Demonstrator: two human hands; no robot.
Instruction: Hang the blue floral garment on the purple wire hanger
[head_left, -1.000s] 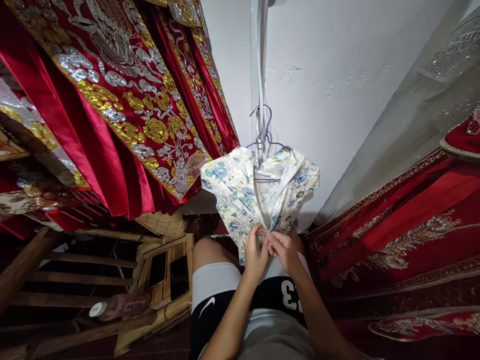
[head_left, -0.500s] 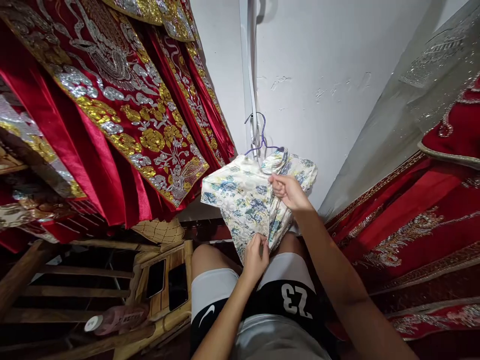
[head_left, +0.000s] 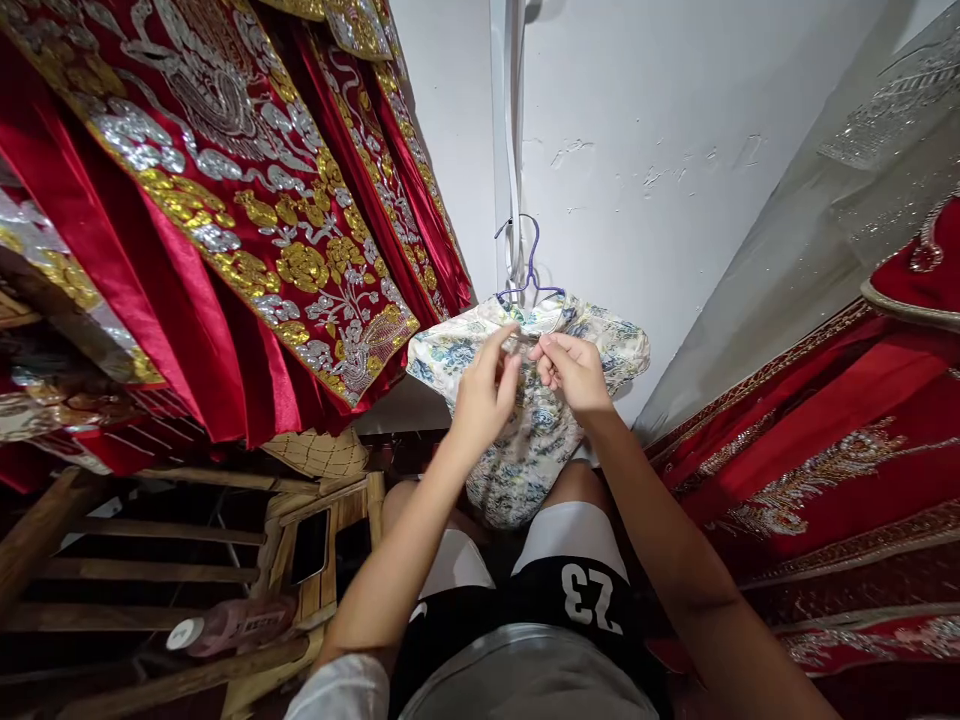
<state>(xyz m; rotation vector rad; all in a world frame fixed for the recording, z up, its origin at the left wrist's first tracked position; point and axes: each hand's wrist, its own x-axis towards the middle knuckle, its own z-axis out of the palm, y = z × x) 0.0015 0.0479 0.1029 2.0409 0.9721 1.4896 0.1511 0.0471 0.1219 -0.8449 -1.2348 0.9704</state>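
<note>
left hand (head_left: 484,392) and right hand (head_left: 574,372) pinch floral garment (head_left: 525,455) collar on purple hanger (head_left: 529,266) (pinch spot hidden between them); red drapes (head_left: 225,210) crowd left edge, bare wall (head_left: 637,100) behind

One floral garment (head_left: 525,455), one purple hanger (head_left: 531,272), one left hand (head_left: 484,395) and one right hand (head_left: 577,375), one pink bottle (head_left: 232,622), two dark phones (head_left: 310,545), one wooden stool (head_left: 324,497).
</note>
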